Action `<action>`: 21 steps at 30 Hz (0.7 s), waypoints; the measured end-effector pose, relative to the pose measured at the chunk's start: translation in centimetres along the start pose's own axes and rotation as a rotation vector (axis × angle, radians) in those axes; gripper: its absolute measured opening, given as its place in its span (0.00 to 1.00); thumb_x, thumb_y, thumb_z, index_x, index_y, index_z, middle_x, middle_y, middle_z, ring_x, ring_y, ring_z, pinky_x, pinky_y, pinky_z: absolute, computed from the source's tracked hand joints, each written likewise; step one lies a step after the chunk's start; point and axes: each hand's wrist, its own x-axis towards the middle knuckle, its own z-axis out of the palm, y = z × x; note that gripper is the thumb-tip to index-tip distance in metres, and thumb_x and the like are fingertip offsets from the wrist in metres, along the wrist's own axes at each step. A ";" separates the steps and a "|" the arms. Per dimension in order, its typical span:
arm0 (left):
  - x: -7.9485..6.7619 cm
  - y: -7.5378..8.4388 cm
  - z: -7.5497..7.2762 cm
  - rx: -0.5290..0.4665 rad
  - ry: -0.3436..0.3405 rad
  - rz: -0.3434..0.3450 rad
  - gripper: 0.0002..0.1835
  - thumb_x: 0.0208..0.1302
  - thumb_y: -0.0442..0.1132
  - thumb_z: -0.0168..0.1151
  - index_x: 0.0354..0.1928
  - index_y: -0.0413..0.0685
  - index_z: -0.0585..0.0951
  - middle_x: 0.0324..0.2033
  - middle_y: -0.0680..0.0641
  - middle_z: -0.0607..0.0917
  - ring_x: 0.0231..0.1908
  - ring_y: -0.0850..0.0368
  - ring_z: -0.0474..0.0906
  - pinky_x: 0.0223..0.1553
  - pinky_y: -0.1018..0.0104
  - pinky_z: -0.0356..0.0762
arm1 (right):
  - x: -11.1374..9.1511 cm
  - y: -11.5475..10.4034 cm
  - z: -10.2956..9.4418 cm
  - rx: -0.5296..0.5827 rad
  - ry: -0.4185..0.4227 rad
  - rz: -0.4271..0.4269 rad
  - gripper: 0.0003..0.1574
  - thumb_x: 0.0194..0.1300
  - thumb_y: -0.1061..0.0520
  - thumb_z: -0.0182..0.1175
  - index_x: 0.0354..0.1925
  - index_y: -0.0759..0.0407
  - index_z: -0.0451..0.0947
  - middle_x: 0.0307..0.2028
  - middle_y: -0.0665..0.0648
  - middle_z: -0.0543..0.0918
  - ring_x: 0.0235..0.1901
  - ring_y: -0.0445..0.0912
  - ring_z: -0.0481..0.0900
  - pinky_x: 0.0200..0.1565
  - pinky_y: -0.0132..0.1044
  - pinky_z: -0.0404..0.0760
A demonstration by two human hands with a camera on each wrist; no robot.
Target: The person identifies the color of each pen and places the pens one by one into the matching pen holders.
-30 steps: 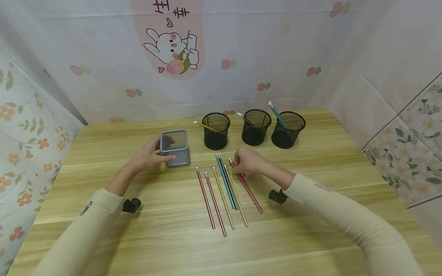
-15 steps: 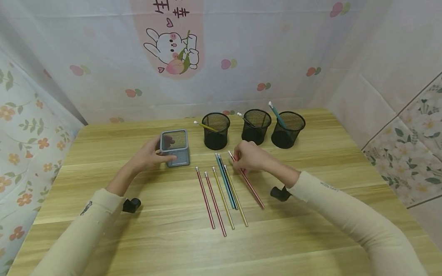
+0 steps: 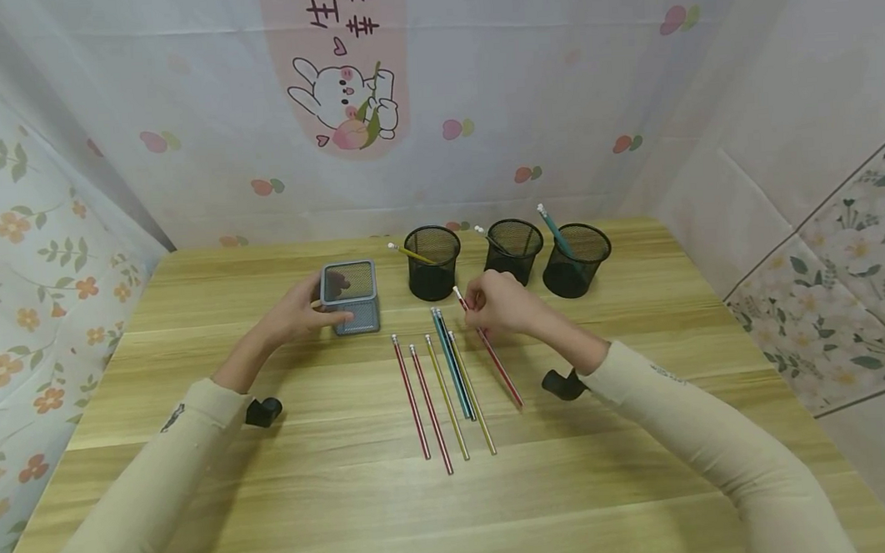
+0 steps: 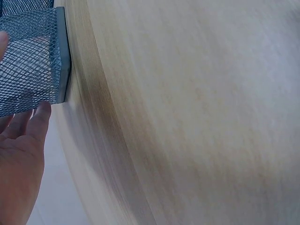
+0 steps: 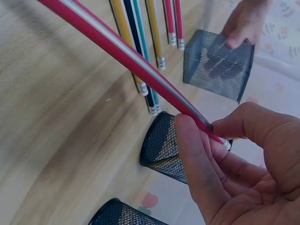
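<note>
My left hand [image 3: 292,314] grips a grey square mesh pen holder [image 3: 367,315], thumb on the near side and fingers behind it, showing through the mesh in the right wrist view. The holder stands on the table. My right hand [image 3: 509,304] pinches a red pencil [image 5: 140,69] between thumb and fingers near its white eraser end. That pencil slants across the head view, its lower end toward the person. Left of it, several pencils lie roughly side by side: two red pencils [image 3: 432,411], two yellow pencils [image 3: 447,397], a teal pencil [image 3: 449,351] and a black one.
Three round black mesh cups stand along the back: a left cup [image 3: 433,281] with a yellow pencil, a middle cup [image 3: 515,264] with a dark pencil, a right cup [image 3: 566,278] with a teal pencil. A printed curtain [image 3: 516,97] hangs behind the wooden table [image 3: 334,499].
My right hand has moved a little away from the person, toward the cups, bringing the red pencil with it. My left hand and the pen holder have stayed put.
</note>
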 end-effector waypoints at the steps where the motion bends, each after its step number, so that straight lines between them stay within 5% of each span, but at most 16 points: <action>1: 0.1 -0.3 0.0 0.000 0.002 -0.001 0.36 0.56 0.36 0.69 0.62 0.30 0.62 0.58 0.31 0.67 0.59 0.35 0.62 0.58 0.40 0.60 | 0.0 -0.1 -0.1 0.006 0.002 -0.002 0.04 0.52 0.63 0.61 0.23 0.58 0.77 0.18 0.49 0.80 0.19 0.43 0.78 0.29 0.37 0.76; 21: 0.2 -0.9 -0.1 0.035 0.016 0.012 0.36 0.54 0.39 0.70 0.61 0.33 0.64 0.57 0.34 0.70 0.59 0.39 0.65 0.57 0.44 0.63 | -0.1 -1.6 -0.4 0.027 0.074 -0.047 0.02 0.56 0.62 0.57 0.28 0.58 0.77 0.23 0.48 0.81 0.21 0.42 0.77 0.23 0.36 0.75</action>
